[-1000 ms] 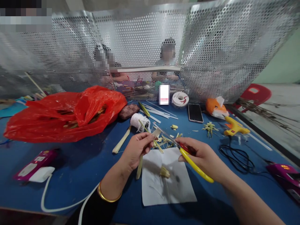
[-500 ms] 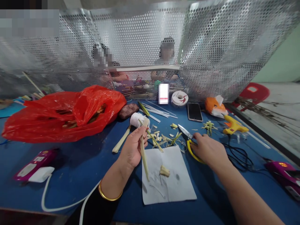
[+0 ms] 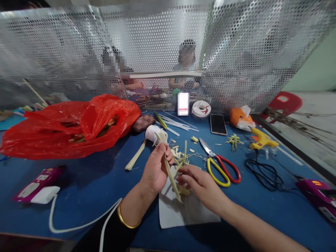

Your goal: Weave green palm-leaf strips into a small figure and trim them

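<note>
My left hand (image 3: 156, 168) is closed around a long pale green leaf strip (image 3: 171, 176) that slants down over a white paper sheet (image 3: 183, 213). My right hand (image 3: 200, 183) hovers over the paper beside it, fingers pinched on a thin green strip (image 3: 184, 154) that sticks upward. The yellow-and-red handled scissors (image 3: 219, 164) lie on the blue table (image 3: 86, 185) just right of my hands, blades nearly closed. Small leaf offcuts (image 3: 181, 153) are scattered behind my fingers.
A red plastic bag (image 3: 73, 127) with leaves fills the left. A white thread ball (image 3: 154, 133), phone (image 3: 218, 124), tape roll (image 3: 201, 109), yellow glue gun (image 3: 262, 140) with black cord (image 3: 264, 175) and purple devices (image 3: 39, 178) lie around. Two people sit behind the perforated metal screen (image 3: 236, 52).
My right hand held the scissors a second ago, set them down on the table at the right, and has come back to the leaf strip over the paper.
</note>
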Tool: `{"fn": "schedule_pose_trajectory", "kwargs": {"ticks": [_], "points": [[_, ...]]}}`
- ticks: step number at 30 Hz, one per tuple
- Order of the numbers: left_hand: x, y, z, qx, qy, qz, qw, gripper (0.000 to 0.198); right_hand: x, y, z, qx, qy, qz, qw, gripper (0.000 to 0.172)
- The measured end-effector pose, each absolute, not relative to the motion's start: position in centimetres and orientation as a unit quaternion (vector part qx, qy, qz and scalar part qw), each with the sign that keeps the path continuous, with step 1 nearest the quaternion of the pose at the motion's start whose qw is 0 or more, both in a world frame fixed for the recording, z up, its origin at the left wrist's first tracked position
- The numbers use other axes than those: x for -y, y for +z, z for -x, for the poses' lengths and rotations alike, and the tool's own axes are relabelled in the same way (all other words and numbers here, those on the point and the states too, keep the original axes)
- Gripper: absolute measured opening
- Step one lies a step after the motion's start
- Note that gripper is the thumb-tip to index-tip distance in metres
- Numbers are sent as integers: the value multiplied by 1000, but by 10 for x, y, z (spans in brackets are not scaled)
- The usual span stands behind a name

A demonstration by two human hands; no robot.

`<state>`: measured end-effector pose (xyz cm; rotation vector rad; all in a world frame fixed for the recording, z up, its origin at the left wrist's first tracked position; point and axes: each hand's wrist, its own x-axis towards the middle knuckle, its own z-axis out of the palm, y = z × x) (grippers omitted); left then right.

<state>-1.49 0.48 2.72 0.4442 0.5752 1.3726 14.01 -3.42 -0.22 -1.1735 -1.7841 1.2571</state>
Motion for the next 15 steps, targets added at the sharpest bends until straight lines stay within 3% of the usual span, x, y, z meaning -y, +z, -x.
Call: {"fn": "schedule_pose_trajectory", "kwargs": {"ticks": [6,15], "points": [[-3,29,13,-246,616,-215,717,31,37,-3,-136,608,566,419,366,13],[1,33,14,-206,597,-215,745,29,42,6,-138,687,564,381,256,18]]}}
